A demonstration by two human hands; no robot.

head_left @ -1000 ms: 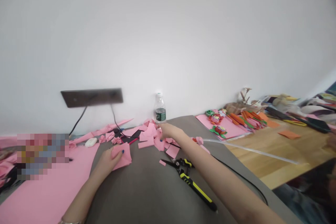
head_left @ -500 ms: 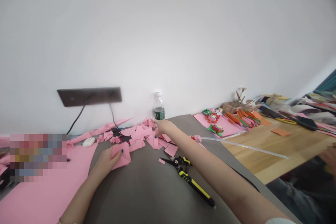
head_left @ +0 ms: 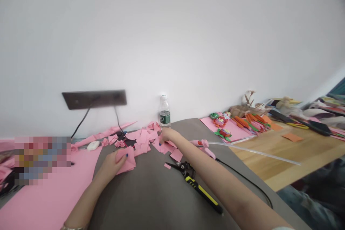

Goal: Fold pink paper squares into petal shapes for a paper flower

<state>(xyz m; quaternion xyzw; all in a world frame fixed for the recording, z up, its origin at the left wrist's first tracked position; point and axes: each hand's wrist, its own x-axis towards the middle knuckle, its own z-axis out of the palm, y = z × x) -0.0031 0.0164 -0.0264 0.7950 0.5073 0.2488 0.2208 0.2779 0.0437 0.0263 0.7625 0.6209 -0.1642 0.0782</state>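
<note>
A small stack of pink paper squares (head_left: 128,159) is held in my left hand (head_left: 110,165), its thumb pressed flat on top. My right hand (head_left: 167,137) reaches into a loose pile of cut pink paper (head_left: 144,138), with thumb and fingers closed on pink paper there; the fingertips are partly hidden. Pruning shears (head_left: 201,192) with black and yellow handles lie below my right forearm, blades beside a small pink scrap (head_left: 167,166). A pink glue gun (head_left: 206,149) with a black cord rests just past that forearm.
A water bottle (head_left: 165,113) stands against the wall behind the pile. Pink sheet (head_left: 51,201) and a white mouse-shaped item (head_left: 93,145) are at left. Paper flowers (head_left: 222,133) and a clear stick (head_left: 258,152) lie at right. Someone's legs (head_left: 304,201) show beyond the wooden table (head_left: 269,165).
My right hand has shifted slightly down within the pink pile, and its forearm has lowered, showing more of the glue gun and cord. My left hand still holds the squares.
</note>
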